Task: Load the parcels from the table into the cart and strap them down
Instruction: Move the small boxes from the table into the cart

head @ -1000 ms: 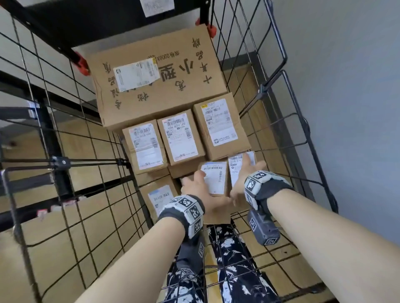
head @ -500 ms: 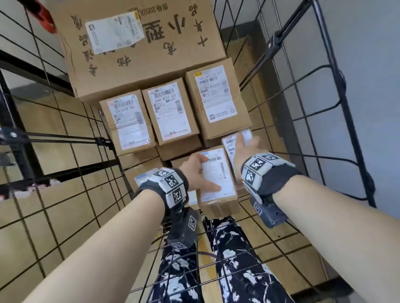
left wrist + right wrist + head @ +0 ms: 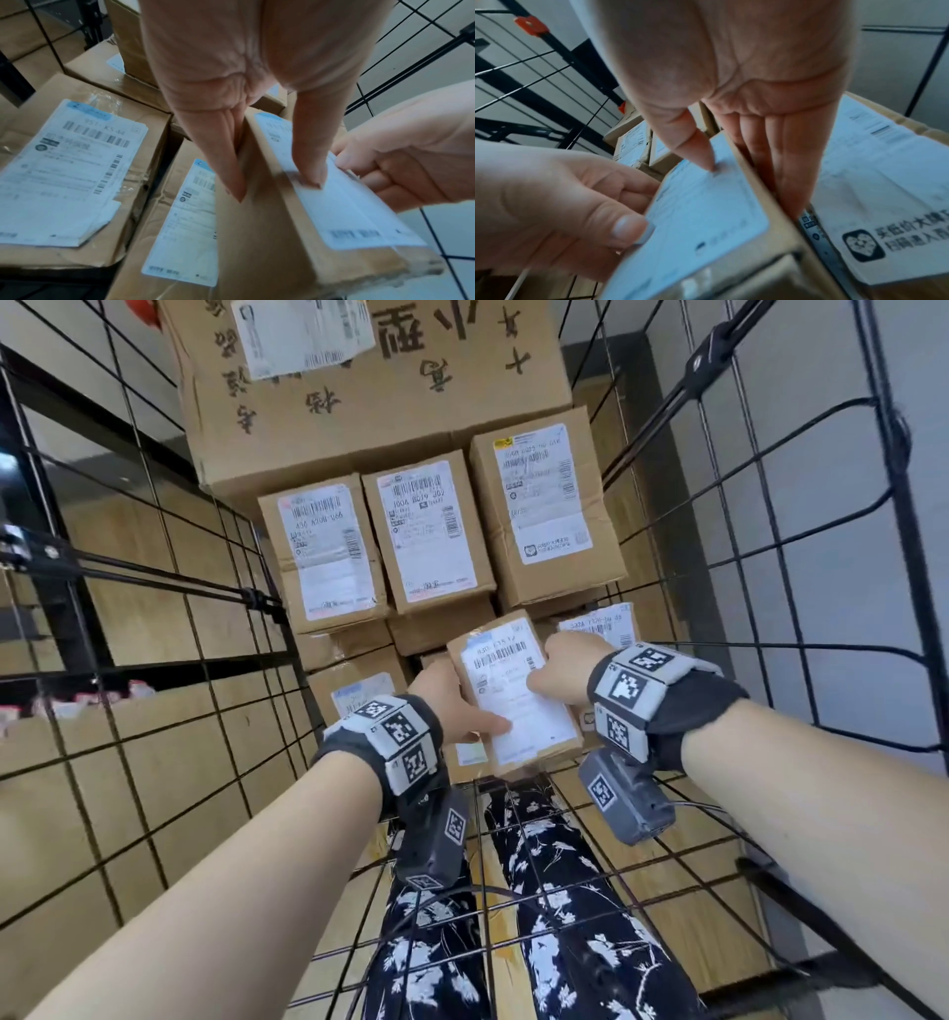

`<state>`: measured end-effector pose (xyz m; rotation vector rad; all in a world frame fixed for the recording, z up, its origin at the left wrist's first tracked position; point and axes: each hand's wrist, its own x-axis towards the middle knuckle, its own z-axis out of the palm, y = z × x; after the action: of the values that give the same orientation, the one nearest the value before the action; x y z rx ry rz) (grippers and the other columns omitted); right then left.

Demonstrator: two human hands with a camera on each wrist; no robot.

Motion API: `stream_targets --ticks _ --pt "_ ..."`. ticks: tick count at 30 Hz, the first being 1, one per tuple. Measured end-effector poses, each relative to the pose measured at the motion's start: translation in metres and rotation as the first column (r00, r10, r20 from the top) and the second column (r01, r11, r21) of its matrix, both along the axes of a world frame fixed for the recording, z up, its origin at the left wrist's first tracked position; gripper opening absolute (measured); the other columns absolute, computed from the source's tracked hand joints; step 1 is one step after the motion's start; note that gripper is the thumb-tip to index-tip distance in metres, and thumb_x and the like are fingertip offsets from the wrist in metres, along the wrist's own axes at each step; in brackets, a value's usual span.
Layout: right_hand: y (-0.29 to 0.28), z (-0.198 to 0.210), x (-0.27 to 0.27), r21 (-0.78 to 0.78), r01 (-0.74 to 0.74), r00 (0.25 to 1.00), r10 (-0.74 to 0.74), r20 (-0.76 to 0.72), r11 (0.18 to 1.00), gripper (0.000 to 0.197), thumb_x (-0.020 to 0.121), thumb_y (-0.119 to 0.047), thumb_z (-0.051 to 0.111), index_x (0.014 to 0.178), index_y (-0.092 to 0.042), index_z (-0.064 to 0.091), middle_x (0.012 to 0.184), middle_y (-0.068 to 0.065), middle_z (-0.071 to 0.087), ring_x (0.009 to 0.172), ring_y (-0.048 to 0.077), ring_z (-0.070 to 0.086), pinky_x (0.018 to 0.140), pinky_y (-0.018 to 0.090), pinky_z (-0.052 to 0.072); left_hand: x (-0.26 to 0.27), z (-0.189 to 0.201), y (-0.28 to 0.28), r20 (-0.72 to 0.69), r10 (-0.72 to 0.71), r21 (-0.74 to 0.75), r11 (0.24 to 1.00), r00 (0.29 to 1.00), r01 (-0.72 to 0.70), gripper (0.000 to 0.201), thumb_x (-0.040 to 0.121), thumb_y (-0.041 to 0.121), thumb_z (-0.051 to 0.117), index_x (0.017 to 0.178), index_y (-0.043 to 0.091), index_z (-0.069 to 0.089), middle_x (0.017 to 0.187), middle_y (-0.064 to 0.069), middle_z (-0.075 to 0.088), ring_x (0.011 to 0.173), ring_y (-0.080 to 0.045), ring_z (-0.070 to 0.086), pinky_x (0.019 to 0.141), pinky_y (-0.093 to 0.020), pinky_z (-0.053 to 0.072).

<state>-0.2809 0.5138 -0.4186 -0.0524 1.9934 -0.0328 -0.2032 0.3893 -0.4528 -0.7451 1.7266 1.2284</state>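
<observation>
— Setting another one in, by the look of it. Both hands are on a small parcel (image 3: 516, 693), tilted above the stack (image 3: 426, 536) already in the cart (image 3: 801, 588).

— How is it held?

— The left hand (image 3: 452, 703) has its thumb across the label and its fingers (image 3: 232, 162) down the side. The right hand (image 3: 567, 667) does the same from the other side: thumb on the label, fingers (image 3: 780, 162) pressed flat along the far face. A pinch from each side.

— Next?

— I'd guess it goes down into the front row, beside the labelled box (image 3: 69, 168) at the left. It needs levelling first, then the fingers must slip out without dragging its neighbours.

— And the strapping?

— Not begun, I'd say. No strap that I can make out, only an orange clip (image 3: 530, 25) on the frame.

— The bench?

— Out of sight, so I can't tell how many remain. The big box (image 3: 380, 387) at the back is cut off at the top, and whatever lies under the parcel is hidden.
</observation>
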Motion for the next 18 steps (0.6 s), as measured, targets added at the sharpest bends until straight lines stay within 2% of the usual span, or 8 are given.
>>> stream_targets --ticks 2,4,5,9,10,12,15,18 --pt "-0.003 -0.002 0.0 -0.052 -0.024 0.999 0.022 -0.034 0.998 0.004 0.09 -0.011 0.05 0.088 -0.008 0.049 0.084 0.005 0.05 0.072 0.019 0.046 0.054 0.026 0.032 0.004 -0.002 -0.003 -0.03 0.018 -0.091 0.996 0.999 -0.021 0.051 0.065 0.009 0.084 0.101 0.015 0.048 0.11 -0.006 0.063 0.096 -0.023 0.065 0.078 -0.042 0.058" --pt "-0.002 -0.012 0.001 -0.091 -0.058 0.997 0.052 -0.064 0.994 0.02 0.088 -0.009 0.053 0.108 -0.005 0.052 0.103 0.009 0.056 0.088 0.024 0.052 0.067 0.026 0.037 0.005 -0.003 -0.006 -0.071 0.004 -0.185 0.983 0.997 -0.017 0.076 0.064 0.013 0.085 0.124 0.009 0.037 0.121 -0.007 0.058 0.104 -0.023 0.061 0.084 -0.036 0.055" --pt "-0.001 -0.015 0.001 -0.091 -0.057 0.996 0.05 -0.074 0.994 0.024 0.088 -0.009 0.055 0.111 -0.006 0.052 0.108 0.009 0.058 0.094 0.025 0.055 0.07 0.026 0.038 0.005 -0.003 -0.006 -0.092 -0.009 -0.214 0.977 0.996 -0.011 0.082 0.067 0.013 0.083 0.131 0.007 0.032 0.126 -0.007 0.055 0.105 -0.022 0.06 0.083 -0.031 0.052" --pt "0.005 -0.016 0.001 0.007 -0.061 0.99 0.061 -0.128 0.998 0.009 0.087 -0.014 0.058 0.091 -0.01 0.051 0.101 0.009 0.06 0.085 0.026 0.055 0.063 0.027 0.041 0.001 -0.008 -0.002 -0.092 -0.053 -0.261 0.965 0.994 0.027 0.082 0.074 0.018 0.079 0.137 0.008 0.027 0.133 -0.008 0.049 0.113 -0.024 0.056 0.082 -0.028 0.048" --pt "0.008 -0.014 0.001 0.062 -0.066 0.985 0.075 -0.154 0.996 0.016 0.086 -0.016 0.06 0.098 -0.009 0.051 0.11 0.012 0.058 0.088 0.027 0.057 0.065 0.029 0.043 0.001 -0.01 -0.001 -0.081 -0.042 -0.257 0.966 0.996 0.019 0.081 0.073 0.018 0.079 0.135 0.008 0.028 0.13 -0.008 0.05 0.111 -0.025 0.056 0.085 -0.031 0.05" --pt "0.016 -0.015 0.002 0.204 -0.049 0.972 0.094 -0.217 0.978 0.047 0.084 -0.021 0.064 0.122 -0.007 0.042 0.127 0.018 0.043 0.1 0.033 0.058 0.069 0.033 0.044 0.0 -0.014 0.002 -0.058 0.006 -0.221 0.975 0.998 -0.019 0.079 0.072 0.016 0.08 0.132 0.01 0.029 0.126 -0.007 0.052 0.108 -0.025 0.058 0.085 -0.041 0.055" --pt "0.025 -0.02 0.007 0.287 0.019 0.969 0.053 -0.241 0.958 0.069 0.079 -0.026 0.07 0.132 -0.009 0.029 0.137 0.027 0.025 0.089 0.035 0.062 0.067 0.035 0.047 0.0 -0.014 0.003 -0.064 0.013 -0.207 0.978 0.998 -0.026 0.082 0.071 0.016 0.08 0.135 0.012 0.029 0.125 -0.006 0.054 0.106 -0.024 0.059 0.081 -0.044 0.057" --pt "0.028 -0.027 0.01 0.29 0.022 0.971 0.049 -0.232 0.957 0.077 0.075 -0.034 0.073 0.129 -0.01 0.024 0.141 0.034 0.016 0.064 0.028 0.052 0.057 0.032 0.044 0.003 -0.014 0.001 -0.078 0.001 -0.225 0.974 0.997 -0.018 0.109 0.071 0.019 0.08 0.15 0.019 0.003 0.133 -0.007 0.051 0.108 -0.025 0.059 0.085 -0.036 0.055"
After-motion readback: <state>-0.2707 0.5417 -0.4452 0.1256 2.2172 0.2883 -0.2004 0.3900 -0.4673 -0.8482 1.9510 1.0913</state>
